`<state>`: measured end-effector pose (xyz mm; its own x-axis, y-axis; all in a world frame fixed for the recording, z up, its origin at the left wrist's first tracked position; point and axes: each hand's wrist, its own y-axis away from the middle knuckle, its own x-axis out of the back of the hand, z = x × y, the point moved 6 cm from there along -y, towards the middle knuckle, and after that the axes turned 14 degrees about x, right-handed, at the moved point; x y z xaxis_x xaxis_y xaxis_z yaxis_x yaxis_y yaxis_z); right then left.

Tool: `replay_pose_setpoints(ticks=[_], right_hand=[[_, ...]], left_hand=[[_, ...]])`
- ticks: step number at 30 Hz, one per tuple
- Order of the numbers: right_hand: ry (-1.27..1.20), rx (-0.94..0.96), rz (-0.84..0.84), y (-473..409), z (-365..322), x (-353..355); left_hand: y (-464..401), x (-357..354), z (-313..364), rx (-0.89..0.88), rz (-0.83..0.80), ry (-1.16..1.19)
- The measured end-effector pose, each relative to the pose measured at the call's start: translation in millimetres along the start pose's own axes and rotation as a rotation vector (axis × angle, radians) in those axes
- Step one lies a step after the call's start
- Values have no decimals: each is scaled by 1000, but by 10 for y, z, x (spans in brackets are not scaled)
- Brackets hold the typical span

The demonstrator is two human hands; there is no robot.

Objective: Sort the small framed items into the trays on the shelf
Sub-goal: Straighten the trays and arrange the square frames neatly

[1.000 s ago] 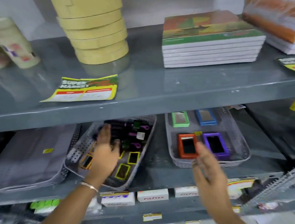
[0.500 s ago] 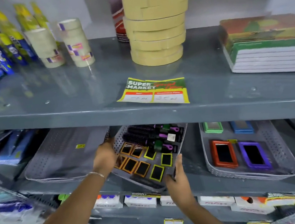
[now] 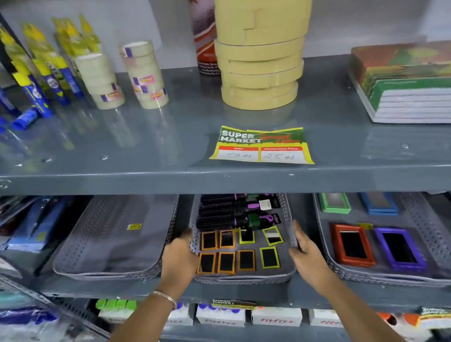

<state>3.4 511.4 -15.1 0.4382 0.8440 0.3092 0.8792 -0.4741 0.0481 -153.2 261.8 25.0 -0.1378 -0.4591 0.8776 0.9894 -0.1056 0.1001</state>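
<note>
A grey perforated middle tray [image 3: 248, 277] on the lower shelf holds several small orange-framed mirrors [image 3: 225, 262] and yellow-framed mirrors [image 3: 269, 257], with black and purple hairbrushes [image 3: 232, 215] at its back. My left hand [image 3: 179, 261] grips the tray's left rim. My right hand [image 3: 306, 252] holds its right rim. To the right, another tray [image 3: 436, 233] carries larger framed mirrors: red [image 3: 352, 244], purple [image 3: 399, 246], green [image 3: 334, 202], blue [image 3: 379, 202]. An empty grey tray [image 3: 111, 241] sits to the left.
The upper shelf [image 3: 158, 139] bears stacked masking tape rolls [image 3: 260, 61], clear tape rolls [image 3: 144, 75], glue tubes [image 3: 37, 83], notebooks [image 3: 419, 90] and a price card [image 3: 259, 146]. Its front edge overhangs the trays. White boxes [image 3: 276, 319] line the shelf below.
The middle tray has been turned from a slant to square with the shelf. My right hand moved from its front corner to its right rim. The camera view shifted left.
</note>
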Motion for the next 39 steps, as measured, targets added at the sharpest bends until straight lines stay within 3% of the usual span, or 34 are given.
replay_pose_setpoints(ticks=[6, 8, 12, 14, 19, 26, 33, 39], right_hand=[[201, 49, 71, 141, -95, 80], [323, 189, 107, 274, -294, 134], [318, 522, 178, 707, -751, 203], [330, 591, 228, 817, -898, 265], [416, 295, 207, 373, -911, 250], [474, -9, 31, -340, -612, -249], [851, -87, -59, -546, -308, -439], [941, -113, -54, -571, -310, -520]], left_hand=[[216, 176, -13, 6, -93, 82], [388, 338, 76, -132, -134, 65], [835, 770, 365, -565, -108, 186], [953, 986, 468, -656, -89, 240], [750, 841, 490, -427, -175, 113], [997, 26, 291, -495, -372, -115], [940, -104, 180, -500, -280, -107], [937, -132, 101, -520, -223, -38]])
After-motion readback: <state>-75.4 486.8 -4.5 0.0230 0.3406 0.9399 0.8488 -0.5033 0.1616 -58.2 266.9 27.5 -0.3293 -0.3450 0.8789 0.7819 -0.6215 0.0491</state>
